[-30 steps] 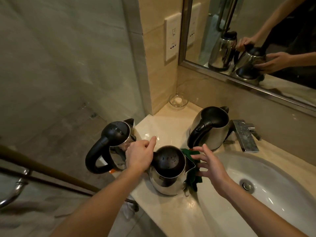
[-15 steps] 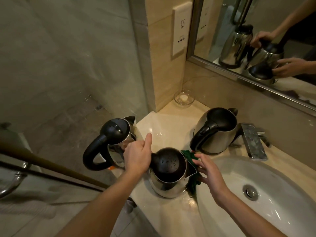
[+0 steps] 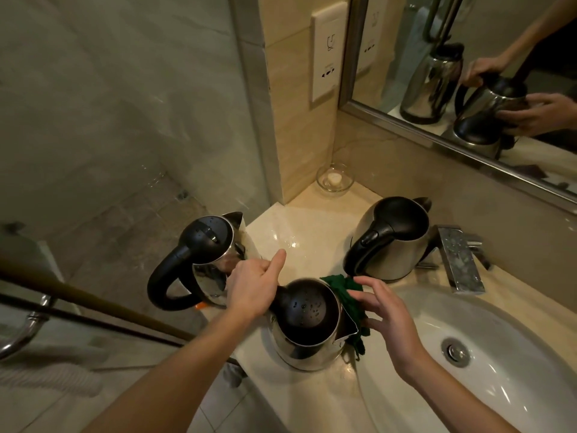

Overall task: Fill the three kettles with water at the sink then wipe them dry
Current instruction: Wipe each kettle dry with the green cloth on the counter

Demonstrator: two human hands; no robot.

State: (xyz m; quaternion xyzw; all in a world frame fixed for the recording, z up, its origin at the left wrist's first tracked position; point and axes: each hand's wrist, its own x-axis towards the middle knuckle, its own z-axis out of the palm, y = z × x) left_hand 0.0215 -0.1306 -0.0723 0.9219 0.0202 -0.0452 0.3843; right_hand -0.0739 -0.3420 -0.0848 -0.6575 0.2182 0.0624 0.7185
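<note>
We're in a bathroom here: a white washbasin (image 3: 418, 320) sunk into a pale marble tabletop (image 3: 281, 226), a chrome faucet (image 3: 460, 260) behind it, a framed mirror (image 3: 402, 42) above. Off to the left, a glass shower screen (image 3: 125, 120) and a chrome towel rail (image 3: 22, 334).

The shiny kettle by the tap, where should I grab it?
Grip the black loop handle of the shiny steel kettle beside the chrome tap. It arches down the near-left side, spout pointing away, so come from the front left.
</note>
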